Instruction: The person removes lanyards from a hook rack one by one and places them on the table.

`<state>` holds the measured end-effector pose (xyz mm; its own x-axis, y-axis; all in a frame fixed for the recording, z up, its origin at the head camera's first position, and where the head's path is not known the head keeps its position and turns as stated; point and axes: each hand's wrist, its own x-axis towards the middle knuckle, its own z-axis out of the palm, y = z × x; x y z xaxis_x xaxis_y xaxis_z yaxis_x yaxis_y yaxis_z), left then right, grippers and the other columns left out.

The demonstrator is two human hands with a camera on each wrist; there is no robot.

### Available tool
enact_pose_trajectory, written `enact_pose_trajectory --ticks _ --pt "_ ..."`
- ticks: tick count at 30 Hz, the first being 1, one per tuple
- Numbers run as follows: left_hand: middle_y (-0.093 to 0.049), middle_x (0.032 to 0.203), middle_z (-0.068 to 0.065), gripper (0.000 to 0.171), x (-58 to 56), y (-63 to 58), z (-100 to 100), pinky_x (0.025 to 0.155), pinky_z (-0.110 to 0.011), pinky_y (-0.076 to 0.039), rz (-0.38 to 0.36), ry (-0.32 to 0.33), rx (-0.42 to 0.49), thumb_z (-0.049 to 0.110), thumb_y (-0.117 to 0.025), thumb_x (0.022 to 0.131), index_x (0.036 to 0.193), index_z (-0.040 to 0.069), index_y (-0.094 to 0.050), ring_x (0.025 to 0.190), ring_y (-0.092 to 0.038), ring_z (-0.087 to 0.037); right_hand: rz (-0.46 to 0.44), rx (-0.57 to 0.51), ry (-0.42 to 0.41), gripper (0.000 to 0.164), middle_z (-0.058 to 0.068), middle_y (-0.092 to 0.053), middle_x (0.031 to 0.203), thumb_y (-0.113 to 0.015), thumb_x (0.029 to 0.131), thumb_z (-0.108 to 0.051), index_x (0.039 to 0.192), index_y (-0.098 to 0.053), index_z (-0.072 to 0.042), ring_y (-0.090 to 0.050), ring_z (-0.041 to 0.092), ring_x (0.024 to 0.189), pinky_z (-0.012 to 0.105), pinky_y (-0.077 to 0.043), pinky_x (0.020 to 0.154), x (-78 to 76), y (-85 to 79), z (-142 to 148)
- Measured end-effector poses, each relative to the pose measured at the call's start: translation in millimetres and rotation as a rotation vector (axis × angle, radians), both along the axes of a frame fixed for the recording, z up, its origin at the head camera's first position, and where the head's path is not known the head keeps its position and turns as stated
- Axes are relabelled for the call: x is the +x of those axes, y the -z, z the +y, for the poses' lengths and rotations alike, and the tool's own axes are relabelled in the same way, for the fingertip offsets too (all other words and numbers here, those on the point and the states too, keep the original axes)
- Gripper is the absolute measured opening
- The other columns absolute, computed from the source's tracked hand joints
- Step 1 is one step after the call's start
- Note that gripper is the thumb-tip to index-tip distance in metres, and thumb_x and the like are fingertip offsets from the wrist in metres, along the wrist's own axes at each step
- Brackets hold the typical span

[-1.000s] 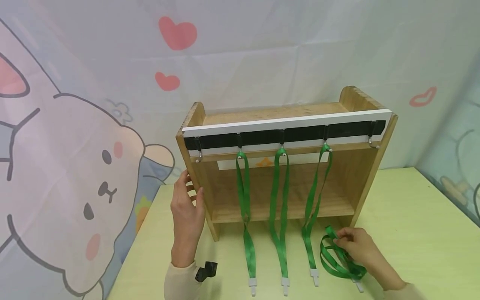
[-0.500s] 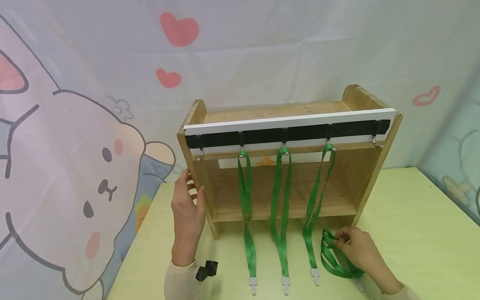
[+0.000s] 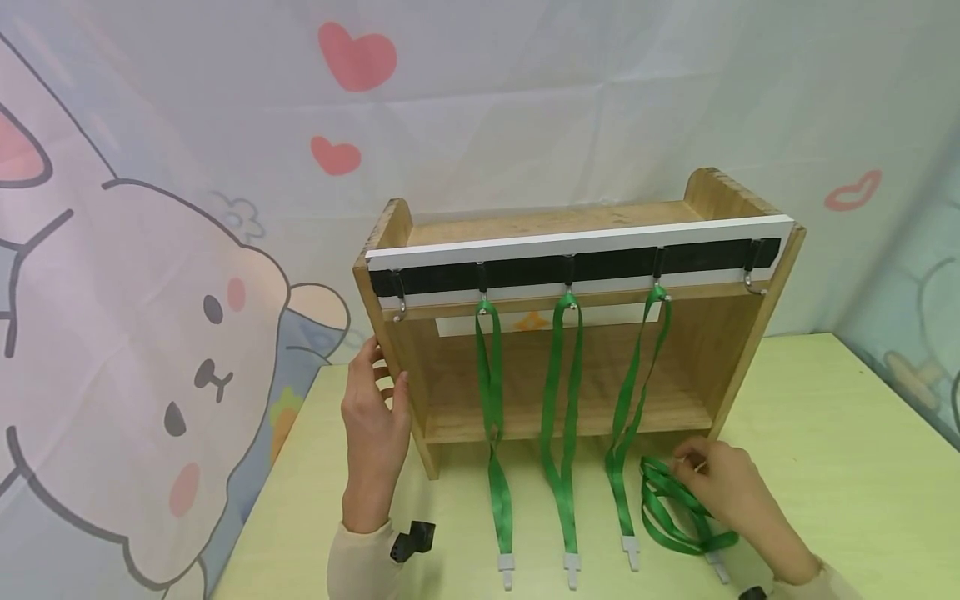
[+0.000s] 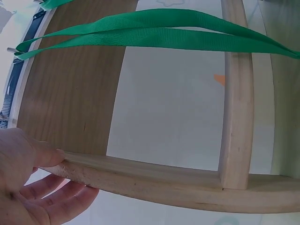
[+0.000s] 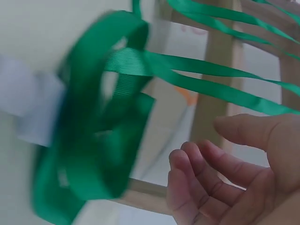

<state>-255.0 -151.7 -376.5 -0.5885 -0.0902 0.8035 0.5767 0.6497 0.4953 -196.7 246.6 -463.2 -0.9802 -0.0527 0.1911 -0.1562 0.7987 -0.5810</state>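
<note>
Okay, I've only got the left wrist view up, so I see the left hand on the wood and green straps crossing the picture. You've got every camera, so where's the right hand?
Observer: In the head view, the right hand is beside a loose, coiled green lanyard, in front of the right end of the wooden rack.
Operator: Is it holding anything?
Observer: It doesn't look like it; the right wrist view shows nothing between its thumb and fingers.
Operator: Is there a free hook at that end?
Observer: Yes, in the head view the far-right hook has nothing hanging from it.
</note>
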Motion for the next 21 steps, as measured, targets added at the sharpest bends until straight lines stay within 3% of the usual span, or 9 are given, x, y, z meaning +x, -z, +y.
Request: enact_pose_trajectory --ticks 6,14,21 --pt "-0.058 0.116 -0.027 0.054 -0.4 0.7 -0.1 0.064 -0.046 -0.062 0.004 -0.001 -0.002 -0.017 -0.066 0.088 0.137 -0.010 -0.045 0.092 -0.066 -0.039 0.115 0.005 -0.025 0.008 -0.001 -0.069 0.081 -0.071 0.092 -0.006 0.098 -0.071 -0.001 -0.061 0.014 0.068 0.028 -0.049 0.056 8.1 -26.9 -8.1" --pt "-0.058 0.115 -0.026 0.054 -1.9 1.7 -1.3 0.063 -0.045 -0.062 0.013 0.008 0.008 -0.018 -0.066 0.087 0.137 -0.009 -0.046 0.091 -0.067 -0.038 0.351 -0.021 0.004 0.005 -0.002 -0.070 0.082 -0.072 0.092 -0.006 0.096 -0.073 -0.003 -0.065 0.016 0.072 0.026 -0.055 0.060 11.7 -63.6 -18.9" --pt "-0.058 0.117 -0.024 0.057 -1.4 2.9 -1.2 0.066 -0.044 -0.062 -0.009 0.004 0.006 -0.016 -0.066 0.088 0.140 -0.006 -0.046 0.094 -0.066 -0.036 0.555 -0.109 0.020 0.011 0.005 -0.071 0.085 -0.074 0.086 0.004 0.095 -0.072 -0.002 -0.062 0.004 0.073 0.010 -0.049 0.061 10.3 -79.5 -26.6"
